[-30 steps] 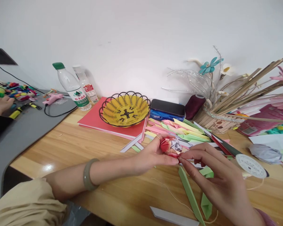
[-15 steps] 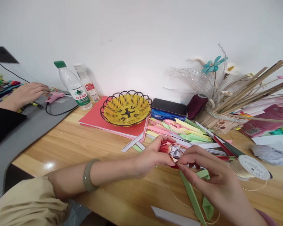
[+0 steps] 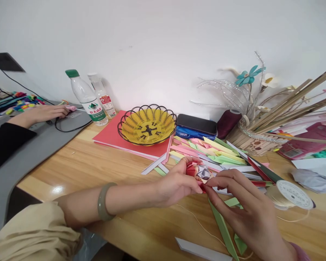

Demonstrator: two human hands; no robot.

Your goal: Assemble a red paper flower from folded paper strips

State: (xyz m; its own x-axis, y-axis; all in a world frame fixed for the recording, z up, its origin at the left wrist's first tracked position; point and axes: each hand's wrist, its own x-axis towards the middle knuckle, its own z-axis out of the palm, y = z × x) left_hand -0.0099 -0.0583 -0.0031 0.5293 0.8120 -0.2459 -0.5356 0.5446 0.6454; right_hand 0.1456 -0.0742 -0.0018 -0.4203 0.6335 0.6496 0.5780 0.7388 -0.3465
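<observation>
My left hand [image 3: 176, 183] grips a small folded paper flower [image 3: 199, 172], red outside with a pale grey centre, just above the wooden table [image 3: 103, 170]. My right hand [image 3: 243, 210] meets it from the right, thumb and forefinger pinching the flower's lower edge. A green bangle [image 3: 103, 201] sits on my left wrist. Under my right hand lies a long green paper strip [image 3: 222, 232], with a thin cream thread [image 3: 198, 223] running across the wood below it.
A pile of coloured paper strips [image 3: 212, 150] lies behind the hands, a yellow wire basket [image 3: 147, 125] on red card farther back. A thread spool [image 3: 290, 192] sits right. Two water bottles [image 3: 88, 99] stand left. Another person's hand [image 3: 43, 113] rests on a grey mat [image 3: 21, 152].
My hands have kept hold of the flower, turning it slightly. The other person's hand at the left has reached out across the grey mat toward the pink glue gun.
</observation>
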